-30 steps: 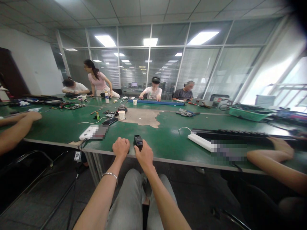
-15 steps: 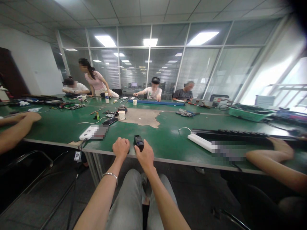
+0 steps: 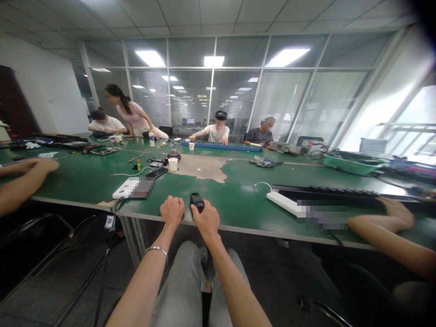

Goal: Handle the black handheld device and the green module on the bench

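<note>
1. Device [image 3: 196,202] at bench [image 3: 238,204] front edge, in R hand [image 3: 207,220], fingers grasping it.
2. L hand [image 3: 172,210] alongside, fingers clenched, contents can't tell.
3. Prob. light, stiff, slick; hold by sides, approx. midway.

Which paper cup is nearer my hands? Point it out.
The cup at the left end of the pale patch; the other cup stands farther back, in front of the long blue bar.
</note>
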`<state>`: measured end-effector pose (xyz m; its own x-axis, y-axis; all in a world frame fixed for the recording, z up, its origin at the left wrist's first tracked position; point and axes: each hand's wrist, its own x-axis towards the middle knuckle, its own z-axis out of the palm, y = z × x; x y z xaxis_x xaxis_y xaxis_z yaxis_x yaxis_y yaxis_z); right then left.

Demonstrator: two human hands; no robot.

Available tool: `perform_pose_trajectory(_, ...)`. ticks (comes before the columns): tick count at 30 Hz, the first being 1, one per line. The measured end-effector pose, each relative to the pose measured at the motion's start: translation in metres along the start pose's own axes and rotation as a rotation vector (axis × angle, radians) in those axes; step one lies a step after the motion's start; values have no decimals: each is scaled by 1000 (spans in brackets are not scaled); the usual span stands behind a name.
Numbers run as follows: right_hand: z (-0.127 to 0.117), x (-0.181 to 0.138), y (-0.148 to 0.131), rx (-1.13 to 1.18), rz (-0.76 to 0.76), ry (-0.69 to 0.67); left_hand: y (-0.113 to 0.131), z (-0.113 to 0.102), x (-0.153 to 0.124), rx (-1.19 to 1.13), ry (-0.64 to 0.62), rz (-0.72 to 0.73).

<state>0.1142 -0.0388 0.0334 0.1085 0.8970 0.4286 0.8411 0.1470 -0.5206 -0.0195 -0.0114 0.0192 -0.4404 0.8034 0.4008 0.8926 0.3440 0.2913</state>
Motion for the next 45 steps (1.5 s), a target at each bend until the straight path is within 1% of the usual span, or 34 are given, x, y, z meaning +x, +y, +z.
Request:
perform_pose_trajectory(6,-12,9,-9,34,25,29,0,0,0,11,-3,8)
perform_pose_trajectory(10,-29,23,-11,116,15,118,-1,1,0,3,-1,11)
perform_pose_trajectory(13,-42,31,-3,202,-21,207,-1,0,0,5,-3,4)
perform_pose_trajectory(15,-48,35,9,230,-27,251,-1,0,0,2,-6,5)
perform_pose_trajectory(17,-49,35,24,222,2,266,-1,-1,0,1,-5,8)
perform_pose_trajectory(21,-42,29,54,153,71,211,1,-1,-1,14,0,5)
perform_pose_trajectory(25,-30,22,70,108,83,159,2,0,-1,21,2,7)
perform_pose_trajectory(34,-15,15,80,51,76,134,1,3,0,14,3,17)
perform_pose_trajectory(38,-12,13,82,45,57,150,1,6,0,31,35,27)
perform_pose_trajectory(45,-7,8,87,57,4,180,2,6,0,31,43,20)
